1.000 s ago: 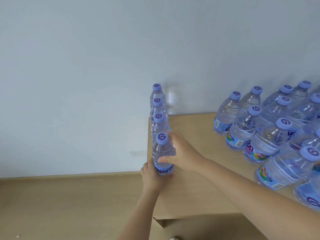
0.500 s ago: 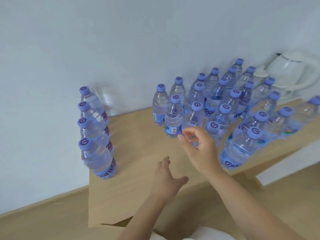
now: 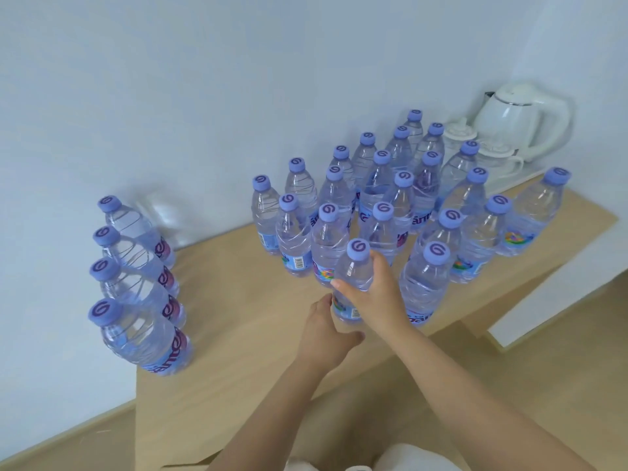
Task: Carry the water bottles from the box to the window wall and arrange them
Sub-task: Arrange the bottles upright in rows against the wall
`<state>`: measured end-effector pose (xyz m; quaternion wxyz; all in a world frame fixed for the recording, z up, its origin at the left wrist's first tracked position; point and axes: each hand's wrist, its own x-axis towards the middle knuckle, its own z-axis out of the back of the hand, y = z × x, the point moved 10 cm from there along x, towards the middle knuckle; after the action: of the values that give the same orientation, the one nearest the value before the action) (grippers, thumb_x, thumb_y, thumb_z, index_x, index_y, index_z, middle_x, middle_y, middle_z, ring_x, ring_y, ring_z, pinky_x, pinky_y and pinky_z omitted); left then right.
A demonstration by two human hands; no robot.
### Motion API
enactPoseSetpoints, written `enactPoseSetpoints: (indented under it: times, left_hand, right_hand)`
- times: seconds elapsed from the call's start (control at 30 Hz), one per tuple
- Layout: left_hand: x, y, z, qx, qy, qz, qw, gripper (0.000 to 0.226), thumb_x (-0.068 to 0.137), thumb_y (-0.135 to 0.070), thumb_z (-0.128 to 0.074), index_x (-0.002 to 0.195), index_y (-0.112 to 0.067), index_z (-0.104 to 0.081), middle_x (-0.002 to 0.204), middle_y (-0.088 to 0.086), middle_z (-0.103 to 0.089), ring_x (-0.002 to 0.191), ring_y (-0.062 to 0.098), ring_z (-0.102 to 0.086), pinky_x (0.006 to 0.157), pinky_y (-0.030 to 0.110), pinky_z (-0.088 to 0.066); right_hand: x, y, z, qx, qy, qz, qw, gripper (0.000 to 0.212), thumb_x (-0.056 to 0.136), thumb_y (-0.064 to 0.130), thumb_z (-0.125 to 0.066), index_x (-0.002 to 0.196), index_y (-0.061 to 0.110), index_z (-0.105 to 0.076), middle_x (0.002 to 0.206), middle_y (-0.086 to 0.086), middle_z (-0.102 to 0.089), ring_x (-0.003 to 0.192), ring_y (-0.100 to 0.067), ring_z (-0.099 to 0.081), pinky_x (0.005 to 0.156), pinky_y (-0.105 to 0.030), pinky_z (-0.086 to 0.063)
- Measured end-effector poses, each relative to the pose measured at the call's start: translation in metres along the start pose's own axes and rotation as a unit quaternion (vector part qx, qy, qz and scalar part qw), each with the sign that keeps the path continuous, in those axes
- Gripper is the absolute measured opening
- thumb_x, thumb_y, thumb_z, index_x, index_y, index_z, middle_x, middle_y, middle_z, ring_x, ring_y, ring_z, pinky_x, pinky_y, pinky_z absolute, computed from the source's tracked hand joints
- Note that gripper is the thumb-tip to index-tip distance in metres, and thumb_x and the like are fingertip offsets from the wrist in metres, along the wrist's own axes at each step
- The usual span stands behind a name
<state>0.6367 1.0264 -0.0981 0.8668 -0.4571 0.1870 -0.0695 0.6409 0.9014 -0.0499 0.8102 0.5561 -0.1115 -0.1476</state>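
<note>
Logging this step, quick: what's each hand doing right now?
Left hand: fingers at the base of the front water bottle, grip unclear.
Right hand: fingers curled round that bottle.

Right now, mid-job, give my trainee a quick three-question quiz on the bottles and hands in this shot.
1. True or false: the right hand grips a bottle at the front of the big cluster.
2. How many bottles stand in the left row along the wall?
3. What touches the gripped bottle's base: A) left hand, B) kettle, C) nothing?

Key: 1 true; 2 four; 3 A.
</note>
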Motion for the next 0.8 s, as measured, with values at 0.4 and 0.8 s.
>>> enactPoseSetpoints:
  times: [0.4,0.8]
  left_hand:
    - [-0.052,-0.014,0.041,-0.284,0.119,-0.034,0.951,0.054,0.057,0.0,-0.076,0.107,0.001,-0.057,0.087,0.007,-0.068,0.075,0.018,-0.064,0.061,0.026,-0.051]
    - [-0.1,0.022,0.12,-0.314,-0.057,-0.041,0.947,0.056,0.051,-0.02,-0.082,0.1,-0.011,-0.058,0.089,0.003,-0.065,0.076,0.015,-0.061,0.069,0.029,-0.053]
  right_hand:
    - [-0.009,0.106,-0.059,0.26,0.368,0.037,0.892,0.04,0.059,0.029,-0.07,0.1,0.027,-0.067,0.095,0.001,-0.069,0.091,-0.017,-0.065,0.081,-0.029,-0.051]
    - [-0.034,0.15,-0.135,0.237,0.36,0.074,0.899,0.054,0.058,0.031,-0.075,0.106,0.019,-0.055,0.085,0.008,-0.071,0.082,-0.011,-0.068,0.074,-0.029,-0.052]
